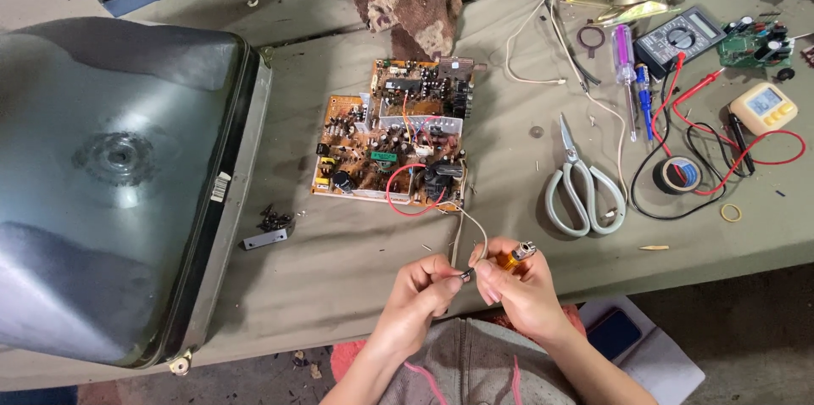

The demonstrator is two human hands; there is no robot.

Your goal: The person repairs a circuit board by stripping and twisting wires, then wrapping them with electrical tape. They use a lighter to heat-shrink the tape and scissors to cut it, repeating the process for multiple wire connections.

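Head view: left hand pinches grey wire end; right hand grips same wire end plus orange lighter. Wire runs from circuit board on desk; scissors nearby.

Only 1 view: a head-worn camera looking steeply down and forward over the counter. The left hand and right hand sit close at the bottom edge; the counter's far side reaches the top.

Both hands together, apparently pinching.
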